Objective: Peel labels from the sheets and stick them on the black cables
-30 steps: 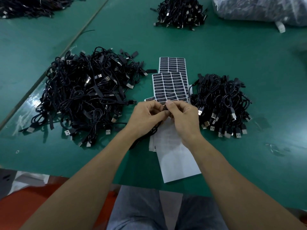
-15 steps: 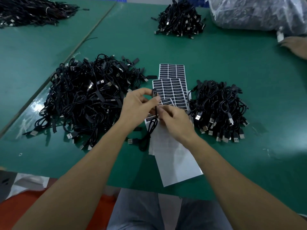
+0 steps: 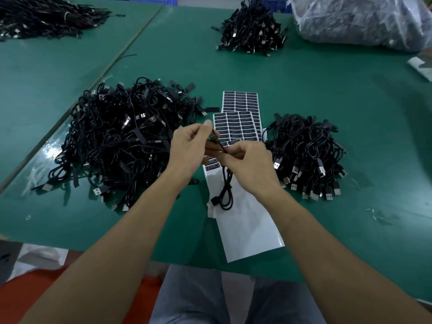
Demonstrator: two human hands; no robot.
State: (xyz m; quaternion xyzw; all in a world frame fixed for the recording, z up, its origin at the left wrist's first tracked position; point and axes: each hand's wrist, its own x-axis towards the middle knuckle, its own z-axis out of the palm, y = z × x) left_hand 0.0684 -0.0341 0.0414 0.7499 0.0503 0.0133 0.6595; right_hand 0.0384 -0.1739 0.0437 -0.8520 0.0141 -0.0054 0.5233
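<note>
Swung rightward since half a second ago, the black cable (image 3: 226,190) now dangles its loop over the bare white near end of the label sheets (image 3: 240,127). The left hand (image 3: 189,148) pinches its upper end and the right hand (image 3: 250,164) pinches it just below. A big cable heap (image 3: 121,141) lies left of the sheets and a smaller heap (image 3: 306,155) lies right, both on the tabletop (image 3: 304,85).

Near the front edge of the green table (image 3: 327,85), the left hand (image 3: 187,148) pinches the top end of a thin black USB cable (image 3: 225,190), and the right hand (image 3: 250,162) pinches it just below. The cable's loop hangs over a glossy white backing sheet (image 3: 247,230). Behind the hands, sheets of small black labels (image 3: 240,127) lie between a large heap of black cables (image 3: 117,141) and a smaller heap (image 3: 306,153).
</note>
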